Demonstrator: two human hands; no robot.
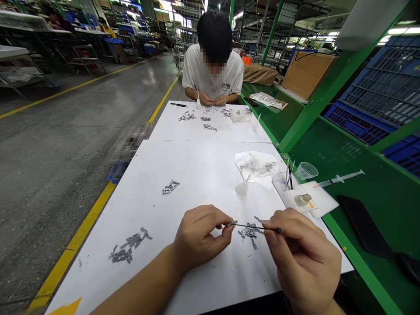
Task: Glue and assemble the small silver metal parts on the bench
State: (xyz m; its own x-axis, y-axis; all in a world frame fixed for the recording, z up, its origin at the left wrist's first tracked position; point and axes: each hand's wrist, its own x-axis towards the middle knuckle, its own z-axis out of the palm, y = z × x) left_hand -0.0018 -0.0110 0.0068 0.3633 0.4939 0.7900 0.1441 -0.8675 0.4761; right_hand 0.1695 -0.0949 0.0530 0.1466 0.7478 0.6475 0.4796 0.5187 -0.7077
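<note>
- Right hand (300, 249), head view, nearer than the white cloth (254, 164) and to its right: thumb and fingers pinched on a slender dark rod (249, 226).
- Left hand (200, 232), nearer than the cloth and to its left: thumb and forefinger nearly closed on a small metal part (232, 223), held up toward the rod's far end.
- Handling, as judged: the metal part is light, stiff and perhaps slippery, easily dropped; best taken by its edges. The rod looks light and stiff, but thin enough to bend; best held at its thicker dark end.
- Counts, hands: two, each holding one item.
- Counts, loose parts on the near desk (197, 168): three heaps. One (251, 232) lies nearer than the cloth, one (170, 187) left of it, one (129, 247) left and nearer. Single pieces overlap too much to count.
- Counts, vessels: one squeeze bottle (242, 187) just beside the cloth's near side; one clear cup (306, 170) and one glass jar (302, 200) to its right.
- Counts, syringe (339, 179): one, right of the cloth.
</note>
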